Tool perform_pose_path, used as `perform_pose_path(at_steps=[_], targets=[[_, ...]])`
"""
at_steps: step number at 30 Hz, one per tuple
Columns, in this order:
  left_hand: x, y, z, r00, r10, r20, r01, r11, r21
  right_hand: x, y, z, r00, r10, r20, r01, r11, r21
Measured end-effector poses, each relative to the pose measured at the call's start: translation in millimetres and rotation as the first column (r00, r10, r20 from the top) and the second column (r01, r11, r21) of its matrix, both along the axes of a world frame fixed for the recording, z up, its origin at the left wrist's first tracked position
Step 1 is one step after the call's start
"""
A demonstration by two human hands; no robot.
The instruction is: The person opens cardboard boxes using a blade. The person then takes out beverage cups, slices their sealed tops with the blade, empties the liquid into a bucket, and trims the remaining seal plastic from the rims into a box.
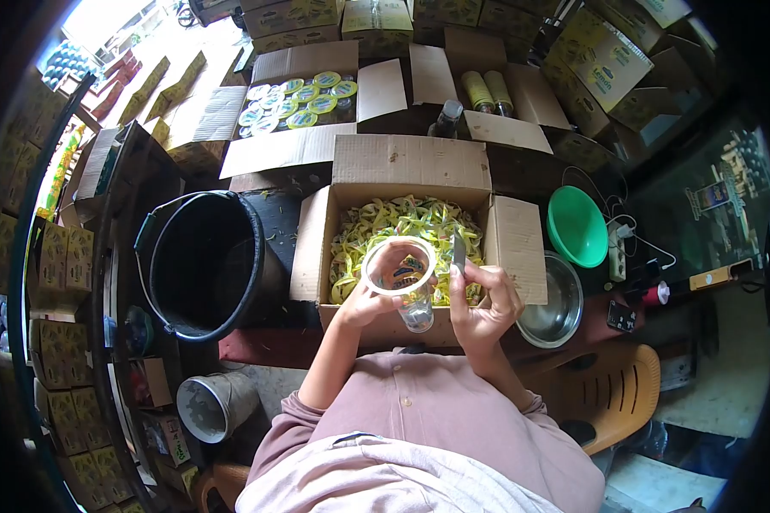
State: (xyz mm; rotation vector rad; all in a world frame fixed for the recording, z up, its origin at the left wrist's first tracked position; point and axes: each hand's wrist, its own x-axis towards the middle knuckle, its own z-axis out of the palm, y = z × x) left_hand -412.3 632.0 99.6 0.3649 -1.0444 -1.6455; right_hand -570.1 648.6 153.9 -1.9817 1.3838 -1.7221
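Observation:
My left hand [364, 303] is wrapped round a clear plastic jar [417, 316]. The jar is tilted with its round, pale-rimmed mouth facing me, and a dark and yellow label shows through it. Between the thumb and fingers of my right hand [490, 304] a thin grey blade-like strip [459, 249] stands upright, just right of the jar; its lower end is hidden by the fingers. Both hands are above the near side of an open cardboard box [411, 161], filled with many small yellow-green wrapped packets [364, 232].
A black bucket [250, 248] stands left of the box. On the right are a green bowl [577, 227], a steel bowl [565, 312] and a power strip [618, 256]. Behind are a carton of lidded jars [299, 103], a glass bottle [447, 120] and another open carton [509, 128].

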Motion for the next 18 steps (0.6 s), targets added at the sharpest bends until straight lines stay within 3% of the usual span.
perform_pose_path(at_steps=[1, 4, 13, 18], targets=[[0, 5, 4, 0.999, 0.028, -0.017, -0.027, 0.998, 0.063, 1, 2, 0, 1.0, -0.001, 0.0, 0.001, 1.0, 0.006], [1, 0, -13, 0.985, 0.128, 0.116, -0.131, 0.991, 0.016, 6, 8, 1, 1.0, 0.014, -0.001, -0.014, 0.999, -0.03], [-5, 7, -6, 0.996, 0.085, 0.042, -0.086, 0.996, 0.026, 10, 5, -3, 0.999, 0.029, -0.028, -0.031, 0.995, -0.1], [-9, 10, 12, 0.949, 0.223, 0.225, -0.208, 0.974, -0.088, 8, 8, -2, 0.999, -0.012, -0.04, 0.008, 0.993, -0.114]])
